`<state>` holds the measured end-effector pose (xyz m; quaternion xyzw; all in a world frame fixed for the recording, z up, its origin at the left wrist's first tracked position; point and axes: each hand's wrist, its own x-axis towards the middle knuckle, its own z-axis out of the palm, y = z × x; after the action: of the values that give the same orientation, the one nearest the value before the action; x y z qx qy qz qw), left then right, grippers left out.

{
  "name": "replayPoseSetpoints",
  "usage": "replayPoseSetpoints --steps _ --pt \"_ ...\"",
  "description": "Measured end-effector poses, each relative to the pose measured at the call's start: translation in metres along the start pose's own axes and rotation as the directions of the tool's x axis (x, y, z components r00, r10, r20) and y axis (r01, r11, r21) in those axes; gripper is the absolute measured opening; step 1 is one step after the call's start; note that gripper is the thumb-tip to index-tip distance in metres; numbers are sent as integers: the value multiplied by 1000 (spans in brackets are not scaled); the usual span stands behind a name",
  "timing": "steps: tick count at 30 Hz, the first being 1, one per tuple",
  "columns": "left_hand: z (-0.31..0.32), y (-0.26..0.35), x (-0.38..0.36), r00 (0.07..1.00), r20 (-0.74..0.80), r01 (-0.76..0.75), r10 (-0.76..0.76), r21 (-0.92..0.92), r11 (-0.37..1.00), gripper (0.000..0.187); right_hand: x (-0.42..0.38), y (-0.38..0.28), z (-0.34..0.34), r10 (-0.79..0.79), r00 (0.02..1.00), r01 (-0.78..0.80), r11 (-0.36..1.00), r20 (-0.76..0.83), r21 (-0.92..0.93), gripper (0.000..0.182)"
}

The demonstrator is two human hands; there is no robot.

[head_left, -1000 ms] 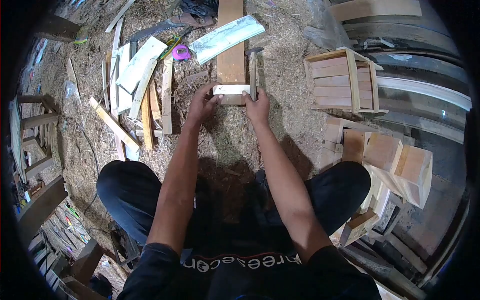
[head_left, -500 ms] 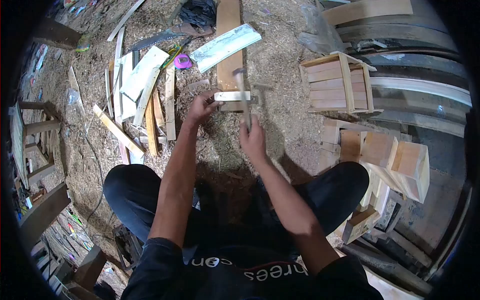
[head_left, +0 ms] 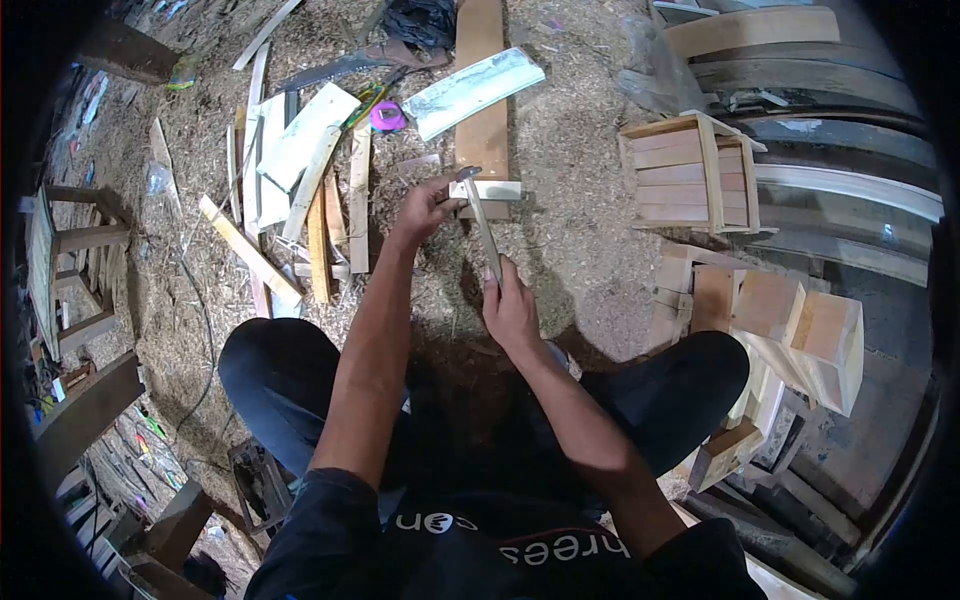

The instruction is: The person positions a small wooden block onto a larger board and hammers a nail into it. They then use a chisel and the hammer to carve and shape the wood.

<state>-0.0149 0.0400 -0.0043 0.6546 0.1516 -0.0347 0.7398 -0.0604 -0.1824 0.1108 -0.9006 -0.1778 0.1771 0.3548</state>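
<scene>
- Left hand (head_left: 428,208): fingers curled in, gripping the left end of a pale wood strip.
- Right hand (head_left: 512,308): closed around the lower handle of a hammer.
- Hammer (head_left: 485,228): handle slanting up and left, head over the strip's left end, just beside the left fingers (whether it touches the wood, I cannot tell).
- Pale wood strip (head_left: 502,189): lying crosswise over the near end of a long brown board.
- Long brown board (head_left: 482,135): on the shaving-strewn ground, pointing away from the person.
- White-faced board (head_left: 473,92): aslant across the brown board, beyond the strip.
- Tape measure (head_left: 388,117): pink, left of the white-faced board.
- Wood offcuts (head_left: 318,240): loose heap, left of the left hand.
- Slatted crate (head_left: 672,172): wooden, well to the right.
</scene>
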Motion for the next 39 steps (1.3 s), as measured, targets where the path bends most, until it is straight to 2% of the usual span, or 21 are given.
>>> replayPoseSetpoints --steps 2,5,7,10,11,12,14,15,16,17,18,20,22,23,24,26,30,32,33,35,39 --pt "3 12 -6 995 -22 -98 96 -71 993 43 -4 -3 -3 18 999 -16 999 42 -33 41" --pt "7 16 -3 993 -34 -113 114 12 993 42 -1 -4 -7 76 995 -66 988 63 -143 41" --pt "4 2 -2 998 -70 -1 0 -10 1000 47 1 -11 -8 -174 975 158 979 -136 -126 42" --pt "1 -3 0 995 -25 -99 98 -60 993 47 1 -16 -15 -172 977 162 983 -125 -86 43" --pt "0 0 1 1000 -8 -21 21 46 999 48 1 -11 -17 -11 999 17 987 41 -159 44" --pt "3 -6 4 1000 -4 -27 27 44 999 48 0 -6 -16 -12 999 17 987 34 -162 44" --pt "3 -21 8 963 -69 -256 261 73 964 48 -1 2 -12 75 994 -60 983 80 -174 46" --pt "8 15 -5 971 -73 -226 226 11 974 49 2 -1 -11 73 994 -57 983 85 -176 46" --pt "8 14 -8 973 -77 -218 218 7 976 49 4 -7 -11 -47 999 45 991 -15 -129 46" --pt "7 15 -8 993 -42 -110 108 -32 993 49 3 -10 -10 -159 980 148 985 -123 -92 47" --pt "4 15 -5 1000 -3 -6 6 -63 998 49 3 -9 -11 -158 980 147 985 -123 -93 47" --pt "3 -4 1 999 -18 -40 39 -92 995 46 2 -6 -12 -36 999 32 995 -41 -97 43" --pt "7 7 0 984 -42 -177 174 -62 982 43 6 -7 -20 73 997 -67 989 38 -134 43" --pt "7 10 -3 984 -49 -172 173 23 985 42 9 -6 -22 186 975 -164 971 120 -177 43" --pt "6 9 -1 984 -51 -170 171 20 985 42 11 -8 -22 187 975 -164 970 122 -180 43" --pt "4 5 0 994 1 -110 110 -55 992 43 13 -11 -21 -121 988 112 989 -101 -96 48" --pt "6 5 0 994 6 -104 106 -136 985 43 9 -8 -23 -103 990 94 991 -93 -94 45" --pt "6 7 -3 990 -29 -138 137 -30 990 44 16 -12 -29 243 951 -188 945 191 -267 48" --pt "5 4 0 994 -2 -109 109 -56 993 45 18 -11 -27 239 952 -184 946 190 -268 48" --pt "6 -6 5 997 -36 -71 68 -68 995 45 14 -6 -19 -134 985 124 988 -108 -94 49" --pt "6 9 -4 996 -50 -81 80 -24 996 42 9 1 -19 -149 987 141 983 -67 -118 50"
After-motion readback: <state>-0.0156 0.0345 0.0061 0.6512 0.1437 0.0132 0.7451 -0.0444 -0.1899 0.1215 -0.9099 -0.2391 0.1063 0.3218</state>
